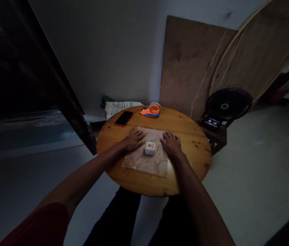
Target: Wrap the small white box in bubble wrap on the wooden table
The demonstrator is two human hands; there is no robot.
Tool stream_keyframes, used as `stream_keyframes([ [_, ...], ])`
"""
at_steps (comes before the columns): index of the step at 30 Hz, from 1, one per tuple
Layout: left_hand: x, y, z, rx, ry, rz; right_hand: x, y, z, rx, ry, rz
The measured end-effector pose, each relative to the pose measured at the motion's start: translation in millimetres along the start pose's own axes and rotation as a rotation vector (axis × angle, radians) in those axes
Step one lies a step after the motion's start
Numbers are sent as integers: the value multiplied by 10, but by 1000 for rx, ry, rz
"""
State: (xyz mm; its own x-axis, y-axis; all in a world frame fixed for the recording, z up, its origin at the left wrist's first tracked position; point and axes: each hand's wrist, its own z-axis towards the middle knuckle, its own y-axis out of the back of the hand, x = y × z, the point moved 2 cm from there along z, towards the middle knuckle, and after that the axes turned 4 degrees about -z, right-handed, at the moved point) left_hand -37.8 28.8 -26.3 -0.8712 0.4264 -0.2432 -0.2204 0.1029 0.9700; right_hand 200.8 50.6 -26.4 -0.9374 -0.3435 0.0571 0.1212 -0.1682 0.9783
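A small white cardboard box with red printing (pixel 150 148) is sitting on a roughly square sheet of clear bubble wrap (pixel 144 167), which is lying flat around the middle of a round, varnished wooden counter (pixel 194 147). The left hand (pixel 134 140) is resting palm down over the wrap's left side, its grip spreading flat with the fingers apart; its thumb is lying just beside the box, and whether the two are touching I cannot tell. The right hand (pixel 171 143) is pressing palm down at the wrap's right side, its grip also lying flat, the fingers slightly apart.

Toward the counter's far left edge, a black-screened smartphone with a red rim (pixel 124 118) is lying face up. An orange-and-blue plastic tape dispenser (pixel 151 110) is resting at the far edge, holding a roll of tape. Past the counter's right edge, a dark round fan (pixel 226 104) is standing near a large round wooden board (pixel 259 51).
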Motion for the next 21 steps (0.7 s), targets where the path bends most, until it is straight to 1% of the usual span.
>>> stream_keyframes([
  [2, -31, 37, -78, -22, 46, -24, 2, -3, 0, -12, -18, 1],
  [5, -130, 73, -312, -108, 130, -62, -6, -22, 8, -16, -39, 9],
  [9, -346, 70, -676, -251, 101, -145, -37, -53, 25, -22, -47, 21],
  [11, -445, 59, -778, -298, 76, -208, -51, -58, 28, -23, -41, 22],
  [13, -519, 42, -794, -320, 66, -272, -57, -50, 24, -22, -37, 23],
  [15, -567, 10, -741, -314, 63, -324, -55, -33, 15, -21, -35, 21],
  [18, -600, -69, -630, -279, 57, -367, -42, -1, 3, -25, -42, 11],
  [21, -611, -162, -589, -231, 76, -360, -35, 18, 2, -40, -80, 10],
])
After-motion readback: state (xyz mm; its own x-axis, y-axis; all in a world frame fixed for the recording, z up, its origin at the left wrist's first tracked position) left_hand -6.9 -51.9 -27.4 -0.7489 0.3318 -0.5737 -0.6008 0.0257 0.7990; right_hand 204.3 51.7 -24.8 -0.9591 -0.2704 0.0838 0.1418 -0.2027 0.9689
